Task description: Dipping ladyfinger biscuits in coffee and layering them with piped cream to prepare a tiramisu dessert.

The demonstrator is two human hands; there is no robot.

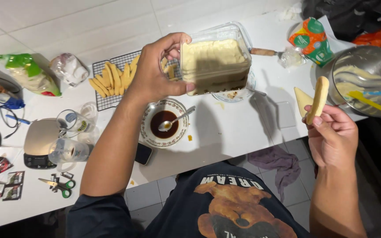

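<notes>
Container (214, 59): you see clear plastic, pale cream filling above, a dark brown band below.
Biscuit (319, 99): yours is golden tan, paler along its edge.
Desk (225, 132): you face plain white.
Saucer (164, 123): white with a reddish patterned rim, dark brown liquid inside.
Spoon (177, 119): silver.
Cooling rack (111, 81): black wire grid, yellow-tan biscuits on it.
Bowl (367, 79): shiny steel, cream smears inside.
Spatula (371, 100): yellow head, blue handle.
Scissors (58, 184): green handles.
Scale (40, 143): beige top, black front.
Cloth (275, 161): dull purple-grey.
Shirt (225, 207): you wear dark navy with a brown bear print.
</notes>
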